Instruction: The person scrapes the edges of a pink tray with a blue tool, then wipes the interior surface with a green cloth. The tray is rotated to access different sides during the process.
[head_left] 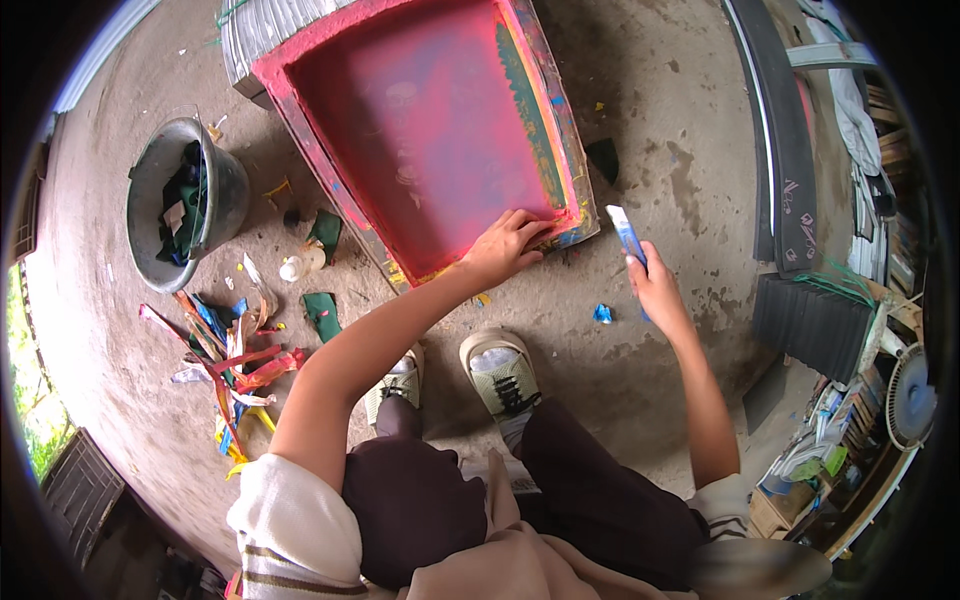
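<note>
A paint-stained screen-printing frame point(440, 130), its mesh and inner walls covered in pink, lies in front of me. My left hand point(507, 246) is at its near edge, close to the right corner, with bent fingers closed over the rim; the fingertips are partly hidden. To the right of the frame, my right hand point(653, 284) is wrapped round a blue-handled tool point(627, 236) with a pale flat end pointing up and away from me. The tool is apart from the frame. Whether that end is a knife blade or a scraper is unclear.
Left of the frame stands a grey bucket point(228, 190) holding dark green scraps. Torn coloured strips point(235, 355) lie near it, beside a white bottle point(301, 265). A crumpled blue scrap point(603, 314) is on the floor. At right are stacked dark sheets point(812, 328) and a fan point(910, 397).
</note>
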